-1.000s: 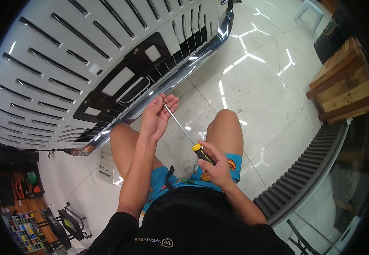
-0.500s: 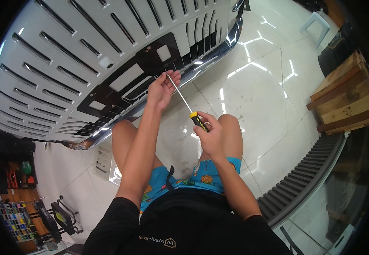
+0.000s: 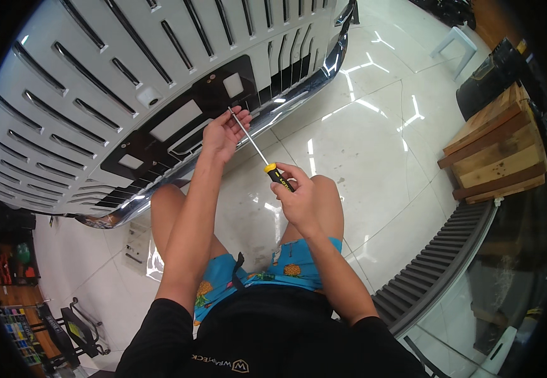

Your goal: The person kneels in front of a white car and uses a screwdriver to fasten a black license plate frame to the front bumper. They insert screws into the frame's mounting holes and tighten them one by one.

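A screwdriver [image 3: 257, 148] with a black and yellow handle and a long metal shaft slants up and to the left. Its handle is gripped by the fingers of my right hand [image 3: 300, 200]. At the far end of the shaft is my left hand [image 3: 222, 137], palm up, thumb and forefinger closed at the tip and the other fingers loosely curled. Whatever the pinch holds is too small to make out. Just beyond the left fingers is a dark plate [image 3: 207, 108] with rectangular cut-outs, set in a white slotted car grille [image 3: 113, 113].
A chrome strip [image 3: 267, 123] runs along the grille's lower edge. To the right are a wooden crate [image 3: 497, 148], a black bin [image 3: 484, 82], a pale stool [image 3: 456, 47] and a dark ribbed panel [image 3: 434, 264]. A tray of small parts [image 3: 136, 246] lies on the tiled floor at left.
My view has shifted a little, so the whole scene sits farther left. Both hands and the screwdriver keep nearly the same pose relative to each other and the grille.
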Available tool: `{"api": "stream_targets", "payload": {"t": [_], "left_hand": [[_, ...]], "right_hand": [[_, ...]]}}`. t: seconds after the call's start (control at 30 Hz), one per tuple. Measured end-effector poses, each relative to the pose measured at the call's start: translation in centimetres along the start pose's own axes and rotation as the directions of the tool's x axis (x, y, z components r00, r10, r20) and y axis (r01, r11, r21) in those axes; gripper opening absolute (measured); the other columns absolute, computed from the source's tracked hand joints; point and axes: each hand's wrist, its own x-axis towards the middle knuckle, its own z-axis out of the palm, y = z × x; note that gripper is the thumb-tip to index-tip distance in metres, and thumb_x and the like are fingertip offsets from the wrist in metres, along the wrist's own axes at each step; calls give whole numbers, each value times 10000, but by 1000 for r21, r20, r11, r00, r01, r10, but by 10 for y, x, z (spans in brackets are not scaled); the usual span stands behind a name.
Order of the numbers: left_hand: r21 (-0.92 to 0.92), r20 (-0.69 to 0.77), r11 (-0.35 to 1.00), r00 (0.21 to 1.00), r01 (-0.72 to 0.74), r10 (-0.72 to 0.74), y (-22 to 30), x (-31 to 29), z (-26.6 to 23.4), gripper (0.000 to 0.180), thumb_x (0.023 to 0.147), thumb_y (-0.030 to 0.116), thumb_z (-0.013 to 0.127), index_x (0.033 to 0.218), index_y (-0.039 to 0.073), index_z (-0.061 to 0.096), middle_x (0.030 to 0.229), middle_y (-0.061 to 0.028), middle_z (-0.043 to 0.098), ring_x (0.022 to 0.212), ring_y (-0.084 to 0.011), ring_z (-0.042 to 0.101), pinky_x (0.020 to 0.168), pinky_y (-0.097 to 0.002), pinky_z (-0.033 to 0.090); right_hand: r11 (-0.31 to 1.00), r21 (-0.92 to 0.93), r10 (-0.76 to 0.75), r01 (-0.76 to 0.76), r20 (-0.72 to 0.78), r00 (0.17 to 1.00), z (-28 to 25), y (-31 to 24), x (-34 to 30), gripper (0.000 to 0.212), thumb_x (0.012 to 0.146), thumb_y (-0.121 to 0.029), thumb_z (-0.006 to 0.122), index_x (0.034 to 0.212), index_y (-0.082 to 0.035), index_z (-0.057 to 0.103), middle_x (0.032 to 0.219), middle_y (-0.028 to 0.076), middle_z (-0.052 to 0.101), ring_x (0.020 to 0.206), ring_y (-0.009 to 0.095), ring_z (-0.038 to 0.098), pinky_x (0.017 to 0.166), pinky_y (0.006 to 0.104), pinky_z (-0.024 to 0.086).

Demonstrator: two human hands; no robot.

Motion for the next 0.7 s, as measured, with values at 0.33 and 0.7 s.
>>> {"api": "stream_targets", "payload": {"t": [0.33,0.7], "left_hand": [[84,20,996,999,40,-42,1,-3,-9,329,1095,273,499,1277,42,647,1126,-77,738,1016,-208,713,848,-355,554],[57,333,994,937,89,-103,-16,-39,-20,409,1117,287,479,1394,5,586,1231,-133,727,1133,-238,715,934,-360,579]], "right_hand": [[996,65,55,-58,44,997,0,-6,3,461,880,1,729,1337,-7,666,1025,55,603,705,81,615,599,236,497],[867,324,343,-378,163,925,-8,-53,7,399,939,-79,648,1316,53,634,922,118,670,645,181,672,489,265,500]]}}
